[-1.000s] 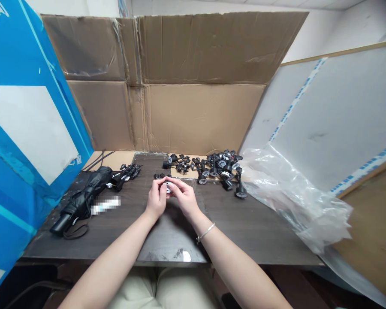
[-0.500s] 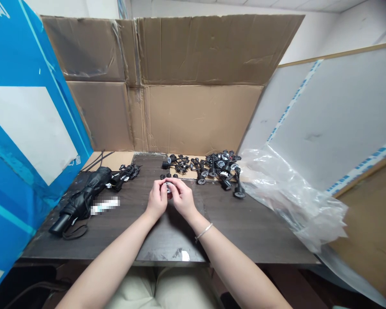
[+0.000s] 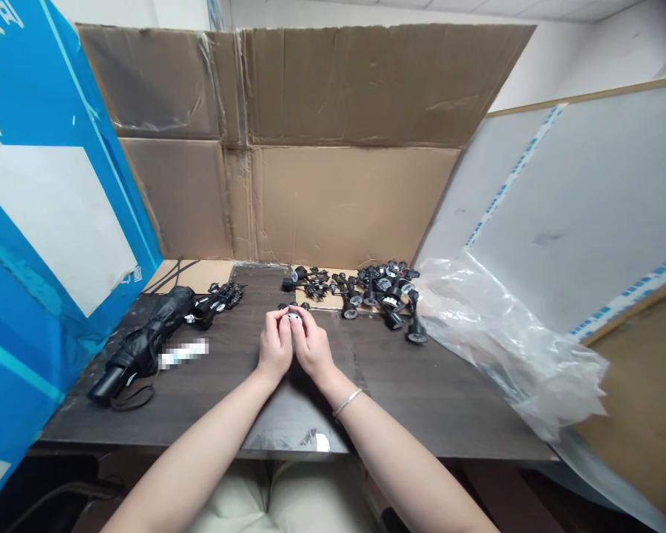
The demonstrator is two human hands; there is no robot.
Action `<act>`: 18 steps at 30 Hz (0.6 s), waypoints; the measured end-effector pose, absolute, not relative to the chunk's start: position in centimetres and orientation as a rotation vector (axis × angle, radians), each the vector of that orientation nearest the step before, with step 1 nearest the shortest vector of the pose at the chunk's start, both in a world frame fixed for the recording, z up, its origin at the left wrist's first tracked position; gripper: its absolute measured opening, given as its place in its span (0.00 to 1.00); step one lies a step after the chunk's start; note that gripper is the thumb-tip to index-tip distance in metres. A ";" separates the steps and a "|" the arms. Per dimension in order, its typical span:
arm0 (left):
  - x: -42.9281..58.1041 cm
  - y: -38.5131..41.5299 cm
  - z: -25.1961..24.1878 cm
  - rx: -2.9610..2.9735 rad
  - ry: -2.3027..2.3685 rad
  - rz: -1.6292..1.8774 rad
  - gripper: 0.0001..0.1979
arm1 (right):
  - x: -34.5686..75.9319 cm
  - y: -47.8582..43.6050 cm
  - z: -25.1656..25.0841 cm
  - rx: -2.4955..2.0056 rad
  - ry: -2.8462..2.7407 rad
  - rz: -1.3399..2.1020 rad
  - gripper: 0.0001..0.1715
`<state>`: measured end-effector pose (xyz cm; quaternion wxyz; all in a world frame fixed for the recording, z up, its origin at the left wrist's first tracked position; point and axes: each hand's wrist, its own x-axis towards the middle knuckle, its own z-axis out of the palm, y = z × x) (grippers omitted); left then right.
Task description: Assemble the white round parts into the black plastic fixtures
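Observation:
My left hand [image 3: 276, 345] and my right hand [image 3: 313, 346] are together over the middle of the table, fingers closed around a small round part [image 3: 293, 316]. Only its pale, dark-spotted face shows between the fingertips and thumbs; the rest is hidden. Just behind the hands are a few small black pieces [image 3: 305, 306], partly covered by the fingers. Farther right lies a heap of black lamp-like parts [image 3: 369, 296] with round pale faces. One such part [image 3: 416, 331] stands apart at the heap's front right, its wide end down.
On the dark table [image 3: 422, 400], a folded black umbrella [image 3: 144, 337] lies left, beside a cluster of small black parts [image 3: 225, 295]. Clear plastic sheeting [image 3: 510, 348] drapes over the right edge. A cardboard wall [image 3: 355, 200] closes the back; a blue panel [image 3: 105, 244] stands left.
Both hands still hold the round part. The fingers and thumbs have drawn closer together over it, and less of it shows. The whole view has shifted slightly.

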<state>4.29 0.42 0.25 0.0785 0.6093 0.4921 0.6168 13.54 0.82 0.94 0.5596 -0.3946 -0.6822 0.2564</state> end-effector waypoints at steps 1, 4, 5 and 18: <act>4.2 0.4 0.3 1.813 1.458 1.836 0.09 | 13.5 0.8 0.9 -0.923 -1.598 0.637 0.18; 4.0 0.4 0.4 1.788 1.405 1.816 0.09 | 13.5 0.9 1.0 -0.869 -1.550 0.785 0.16; 3.8 0.4 0.4 1.792 1.392 1.815 0.09 | 13.5 1.0 1.0 -0.848 -1.525 0.854 0.16; 3.4 0.4 0.4 2.128 1.251 1.885 0.15 | 13.6 1.0 1.9 -0.673 -1.168 1.434 0.21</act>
